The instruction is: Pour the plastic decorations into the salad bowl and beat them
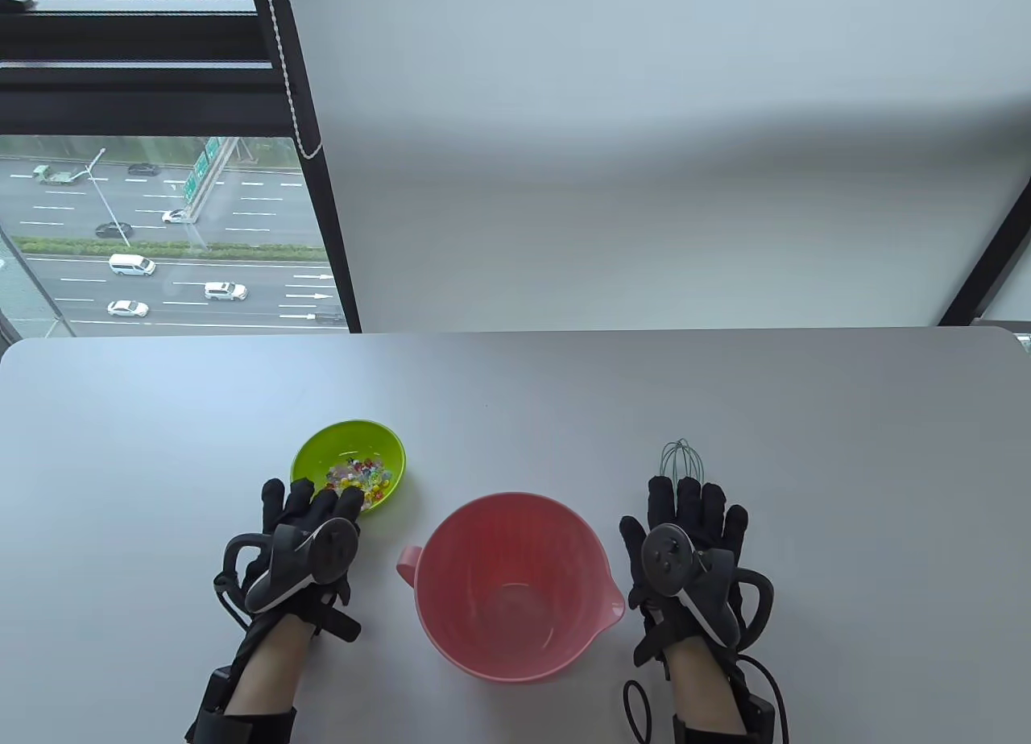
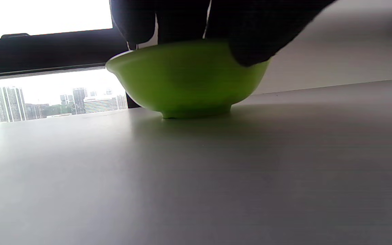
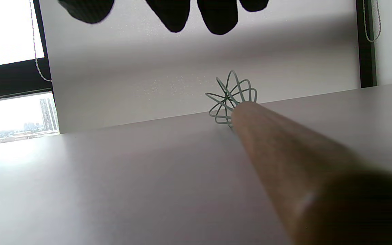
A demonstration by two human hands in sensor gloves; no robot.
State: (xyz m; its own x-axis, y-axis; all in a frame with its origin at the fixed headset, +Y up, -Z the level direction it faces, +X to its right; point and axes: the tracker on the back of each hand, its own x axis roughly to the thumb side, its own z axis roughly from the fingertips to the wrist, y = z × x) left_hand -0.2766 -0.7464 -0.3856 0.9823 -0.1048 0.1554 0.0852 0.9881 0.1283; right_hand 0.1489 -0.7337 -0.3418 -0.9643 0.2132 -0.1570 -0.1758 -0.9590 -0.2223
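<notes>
The plastic decorations still sit in the small green bowl, a loose heap of coloured beads against its near wall, so nothing has been poured yet. That bowl stands flat on the tabletop just left of the pink salad bowl, which is empty and set between your hands with its spout to the right and its handle to the left, toward the green bowl; a short tip across should be enough, I judge.

Your left hand lies palm down with its fingers stretched over the green bowl's near rim. The left wrist view shows them draped on the edge rather than curled round it, so the hand is released, not gripping.

Your right hand hovers flat above the whisk, fingers straight and spread, holding nothing. The whisk lies on the tabletop, wire head pointing away from you and wooden handle running back beneath the palm, ready for beating once the beads are in.
</notes>
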